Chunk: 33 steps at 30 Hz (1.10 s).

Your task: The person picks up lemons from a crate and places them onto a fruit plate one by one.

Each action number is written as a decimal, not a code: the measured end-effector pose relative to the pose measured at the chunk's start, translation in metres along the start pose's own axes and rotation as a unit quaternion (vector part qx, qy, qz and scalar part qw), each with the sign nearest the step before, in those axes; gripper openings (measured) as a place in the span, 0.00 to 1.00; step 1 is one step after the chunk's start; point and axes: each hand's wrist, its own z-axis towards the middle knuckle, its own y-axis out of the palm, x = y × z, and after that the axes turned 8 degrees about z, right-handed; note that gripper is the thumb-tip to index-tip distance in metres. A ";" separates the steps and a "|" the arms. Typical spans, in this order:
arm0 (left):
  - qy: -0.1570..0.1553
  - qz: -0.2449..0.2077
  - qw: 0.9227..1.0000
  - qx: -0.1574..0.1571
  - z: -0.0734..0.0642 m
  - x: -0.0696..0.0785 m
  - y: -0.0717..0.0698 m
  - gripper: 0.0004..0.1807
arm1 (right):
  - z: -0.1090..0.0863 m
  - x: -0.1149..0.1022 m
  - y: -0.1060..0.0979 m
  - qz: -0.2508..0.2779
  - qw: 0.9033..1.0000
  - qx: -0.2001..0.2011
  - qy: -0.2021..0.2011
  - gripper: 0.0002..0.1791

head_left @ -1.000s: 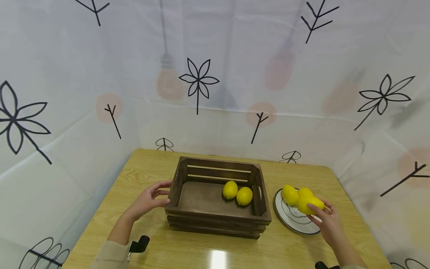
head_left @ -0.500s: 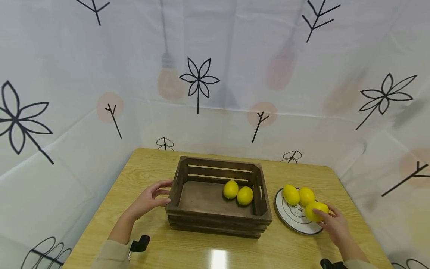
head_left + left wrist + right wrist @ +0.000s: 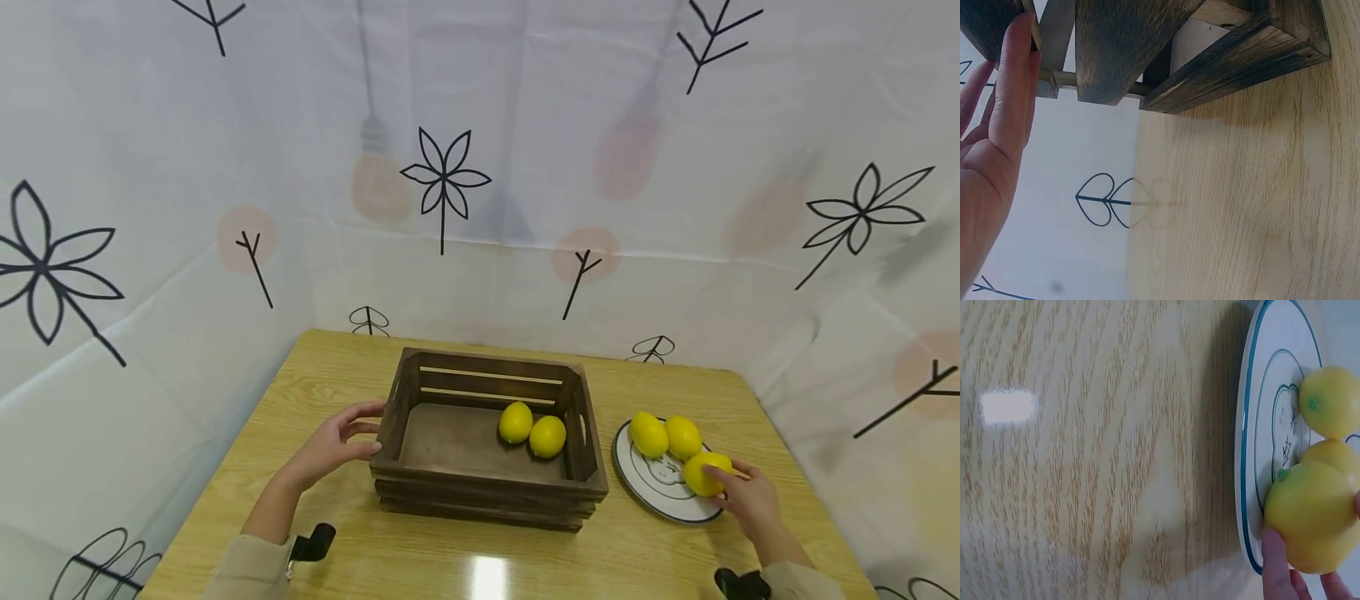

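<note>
My right hand holds a yellow lemon by its right side, low over the near right part of a white plate with a dark rim. In the right wrist view, fingers reach around the lemon from below and the right. Two more lemons, a left one and a right one, lie on the plate's far side. My left hand rests against the left end of a brown slatted wooden crate, its fingers fairly straight along the wood in the left wrist view.
Inside the crate, toward its right end, two lemons sit side by side. The plate stands right of the crate on a light wooden table. A white patterned cloth rises behind and at both sides.
My right hand has moved right and slightly down with the lemon, away from the two other lemons and down close to the plate. The left hand and crate stay put.
</note>
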 end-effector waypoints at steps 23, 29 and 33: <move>0.002 -0.005 1.000 0.000 0.000 0.001 0.000 0.33 | -0.017 -0.041 -0.011 -0.122 0.984 -0.034 -0.123 0.45; 0.006 -0.003 1.000 0.001 -0.001 0.001 0.000 0.33 | -0.027 -0.056 0.003 -0.136 0.973 -0.064 -0.177 0.43; 0.006 -0.001 1.000 0.001 0.000 0.001 0.001 0.33 | -0.033 -0.062 0.014 -0.131 0.965 -0.085 -0.210 0.41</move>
